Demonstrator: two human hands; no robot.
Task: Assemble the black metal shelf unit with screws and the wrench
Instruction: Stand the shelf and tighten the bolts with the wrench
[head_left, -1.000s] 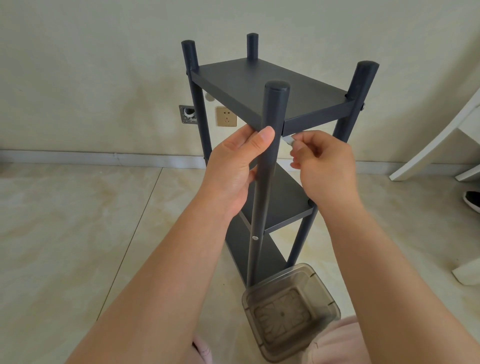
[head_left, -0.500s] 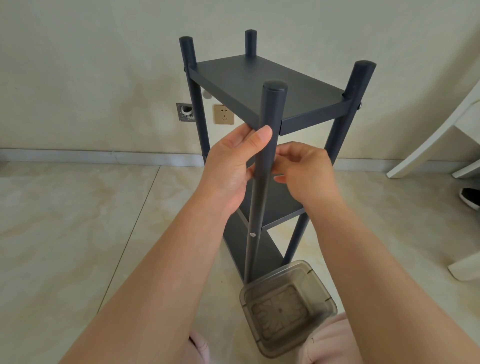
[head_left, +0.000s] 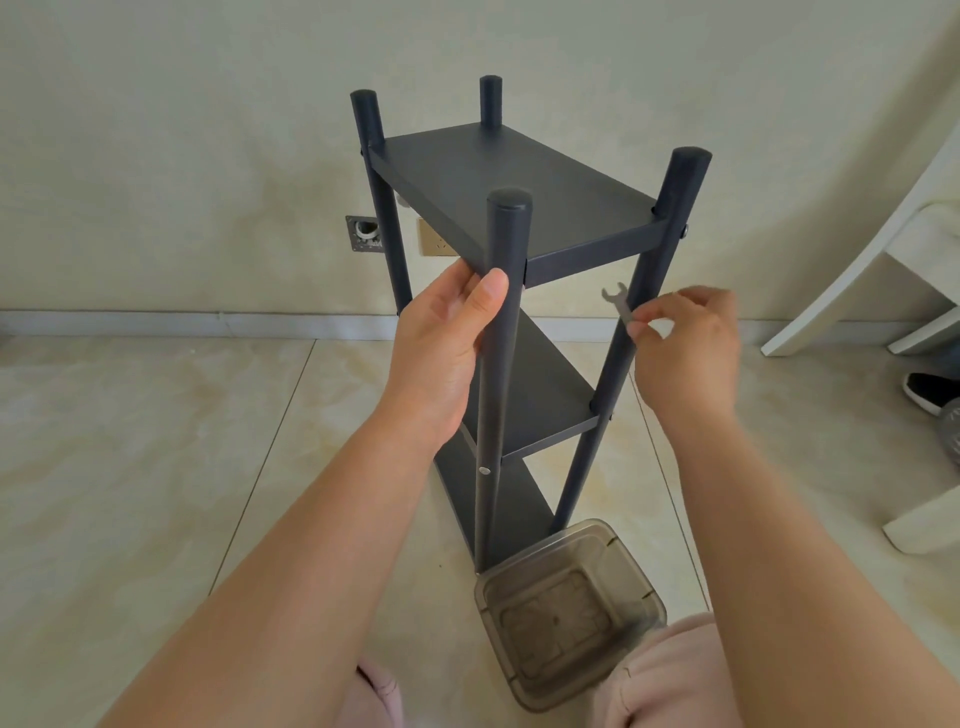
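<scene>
Left hand (head_left: 441, 348) wraps the near post of the black metal three-tier shelf unit (head_left: 519, 208) at frame centre, likely steadying it; right hand (head_left: 685, 348) pinches a small flat silver wrench (head_left: 617, 302), open end up, beside the right post. A screw head (head_left: 484, 471) shows lower on the near post; the top joint's screw is hidden, and the smoky clear plastic tray (head_left: 571, 608) at lower centre seems empty, though hard to read.
</scene>
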